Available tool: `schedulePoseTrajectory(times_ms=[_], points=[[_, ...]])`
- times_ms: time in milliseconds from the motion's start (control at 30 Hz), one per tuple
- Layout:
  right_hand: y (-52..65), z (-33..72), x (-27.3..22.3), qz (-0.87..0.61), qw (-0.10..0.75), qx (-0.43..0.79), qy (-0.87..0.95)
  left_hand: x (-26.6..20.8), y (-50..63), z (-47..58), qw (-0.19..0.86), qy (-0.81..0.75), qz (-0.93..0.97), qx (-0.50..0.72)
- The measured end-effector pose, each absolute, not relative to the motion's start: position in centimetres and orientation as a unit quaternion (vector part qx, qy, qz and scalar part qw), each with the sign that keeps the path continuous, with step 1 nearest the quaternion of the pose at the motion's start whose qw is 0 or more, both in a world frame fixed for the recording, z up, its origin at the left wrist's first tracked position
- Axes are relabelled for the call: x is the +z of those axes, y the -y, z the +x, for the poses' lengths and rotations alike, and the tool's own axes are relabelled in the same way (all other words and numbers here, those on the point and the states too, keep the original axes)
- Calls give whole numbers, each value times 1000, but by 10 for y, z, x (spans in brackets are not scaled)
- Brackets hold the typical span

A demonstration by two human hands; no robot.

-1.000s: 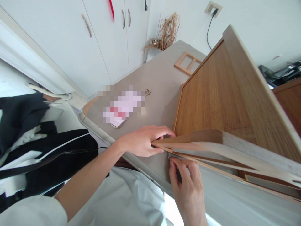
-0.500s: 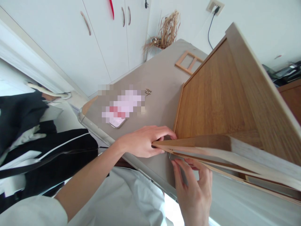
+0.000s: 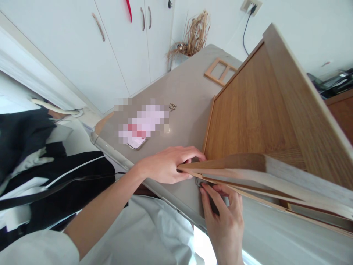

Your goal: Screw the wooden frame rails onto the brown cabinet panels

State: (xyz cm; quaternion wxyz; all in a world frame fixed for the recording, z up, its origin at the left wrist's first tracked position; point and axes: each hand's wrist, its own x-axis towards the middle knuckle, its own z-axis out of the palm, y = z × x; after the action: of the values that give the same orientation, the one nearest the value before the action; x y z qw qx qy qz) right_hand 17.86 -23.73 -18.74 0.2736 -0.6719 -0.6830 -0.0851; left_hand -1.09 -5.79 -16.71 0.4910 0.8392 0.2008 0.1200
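A large wooden piece of furniture (image 3: 242, 114) with a flat brown panel rests tilted on the table. My left hand (image 3: 168, 165) is closed round the end of its pale wooden edge board (image 3: 234, 163), fingers on the far side and thumb on the near side. Just below, my right hand (image 3: 223, 217) has thumb and forefinger pinched together close under the wood. A small grey metal-looking piece (image 3: 199, 182) shows at those fingertips. Its kind cannot be made out, and the fingers partly hide it.
On the grey-topped table (image 3: 187, 92) lie a phone (image 3: 136, 142), partly blurred out, and several screws (image 3: 172, 107). A small wooden frame (image 3: 220, 71) lies farther back. Dried plants (image 3: 197, 35) stand beyond the table, near white cupboards (image 3: 121, 44). Dark clothing (image 3: 71, 173) is at left.
My right hand has shifted slightly left, its fingertips staying near the small metal piece. My left hand keeps its hold on the edge board. The whole view has moved very slightly.
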Motion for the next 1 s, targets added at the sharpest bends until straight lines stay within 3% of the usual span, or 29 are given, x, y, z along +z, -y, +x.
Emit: schedulePoseTrajectory(times_ms=[667, 1000], points=[[244, 177, -181, -622, 297, 12, 724, -173, 61, -10, 484, -207, 840, 134], [241, 177, -185, -641, 266, -26, 720, -172, 61, -10, 484, -206, 840, 136]])
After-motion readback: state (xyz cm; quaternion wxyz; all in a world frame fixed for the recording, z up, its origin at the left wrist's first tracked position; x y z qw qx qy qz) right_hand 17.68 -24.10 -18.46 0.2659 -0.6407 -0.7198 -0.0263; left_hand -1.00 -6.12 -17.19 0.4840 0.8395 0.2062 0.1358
